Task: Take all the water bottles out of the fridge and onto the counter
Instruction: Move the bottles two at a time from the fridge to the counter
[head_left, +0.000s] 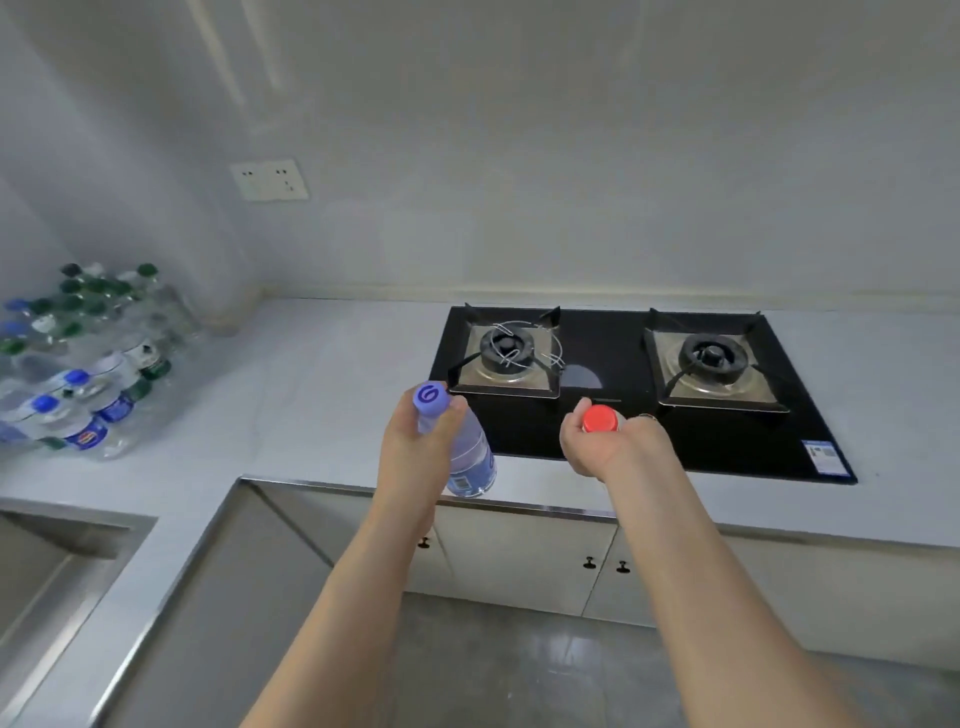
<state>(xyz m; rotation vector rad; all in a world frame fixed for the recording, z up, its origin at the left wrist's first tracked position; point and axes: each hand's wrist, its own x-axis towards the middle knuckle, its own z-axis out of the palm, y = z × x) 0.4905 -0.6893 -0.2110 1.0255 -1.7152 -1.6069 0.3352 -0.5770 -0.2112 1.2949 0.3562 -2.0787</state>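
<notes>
1. two bottles are in my hands at the centre of the frame, over the front edge of the counter (322, 395).
2. my left hand (415, 447) curls round the neck of the purple-capped bottle (470, 457), held upright.
3. my right hand (605, 441) wraps the red-capped bottle (599, 419); only its cap shows.
4. more bottles (88, 358) are heaped at the left of the frame on the counter.
5. behind my hands sits the stove (649, 384).

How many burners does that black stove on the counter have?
2. One burner sits on the left side of the stove, with a loose wire ring lying over it; the other burner is on the right side. Nothing hides more.
</notes>
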